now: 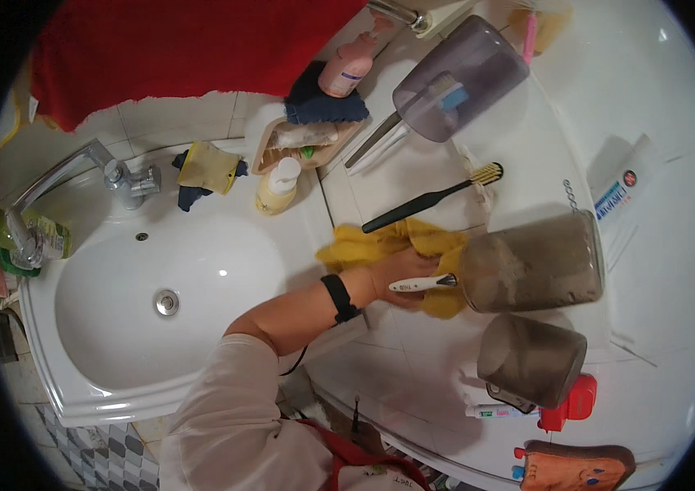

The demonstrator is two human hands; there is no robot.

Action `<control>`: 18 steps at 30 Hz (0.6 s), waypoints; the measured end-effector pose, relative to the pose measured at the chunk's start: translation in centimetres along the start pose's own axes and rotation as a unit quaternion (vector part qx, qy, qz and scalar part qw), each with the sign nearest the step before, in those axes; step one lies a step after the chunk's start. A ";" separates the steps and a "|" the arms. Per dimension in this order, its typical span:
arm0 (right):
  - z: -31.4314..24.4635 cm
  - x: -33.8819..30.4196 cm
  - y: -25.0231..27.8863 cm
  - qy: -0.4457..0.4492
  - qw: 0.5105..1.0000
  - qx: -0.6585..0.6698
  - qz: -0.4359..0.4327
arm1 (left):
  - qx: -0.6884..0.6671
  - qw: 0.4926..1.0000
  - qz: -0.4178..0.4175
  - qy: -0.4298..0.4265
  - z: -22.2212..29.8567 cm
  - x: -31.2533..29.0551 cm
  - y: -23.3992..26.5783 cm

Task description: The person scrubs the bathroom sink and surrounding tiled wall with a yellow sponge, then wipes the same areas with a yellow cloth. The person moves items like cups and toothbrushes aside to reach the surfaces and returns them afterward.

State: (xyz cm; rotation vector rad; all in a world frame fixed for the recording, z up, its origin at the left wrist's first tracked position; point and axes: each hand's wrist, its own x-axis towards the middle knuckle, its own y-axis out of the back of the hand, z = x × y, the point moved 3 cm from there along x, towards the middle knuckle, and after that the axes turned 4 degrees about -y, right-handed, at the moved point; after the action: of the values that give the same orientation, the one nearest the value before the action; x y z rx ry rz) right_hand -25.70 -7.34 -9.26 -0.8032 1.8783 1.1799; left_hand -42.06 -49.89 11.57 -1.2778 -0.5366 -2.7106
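My left hand presses on a crumpled yellow cloth on the white tiled ledge right of the basin. Its fingers are partly hidden in the folds, and a black band circles the wrist. A small brush with a white handle shows in front of the hand, its dark bristles by the rim of a large grey-brown clear cup. Above the hand is a long dark-handled brush with tan bristles. A smaller brownish cup stands nearer to me. My right hand does not show.
A white basin with a chrome faucet lies left. Behind are a yellow pump bottle, a sponge, a soap tray, a pink bottle and a purplish cup holding brushes. Right, a red object.
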 end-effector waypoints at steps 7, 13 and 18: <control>-3.4 0.0 -1.0 0.008 1.000 -0.021 -0.005 | 0.121 0.968 0.217 -0.030 -1.4 5.4 9.5; -5.2 0.4 -0.9 0.010 0.999 -0.041 -0.011 | 0.188 0.907 0.373 0.047 -4.3 6.3 13.5; -5.9 0.5 -0.5 0.013 0.999 -0.050 -0.010 | 0.206 0.888 0.397 0.106 -6.2 7.9 15.8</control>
State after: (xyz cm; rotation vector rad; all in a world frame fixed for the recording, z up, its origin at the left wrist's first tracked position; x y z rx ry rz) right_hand -27.07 -12.98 -8.23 -0.8940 1.8384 1.2647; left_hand -47.98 -66.31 18.26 -0.8176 -0.4058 -1.8830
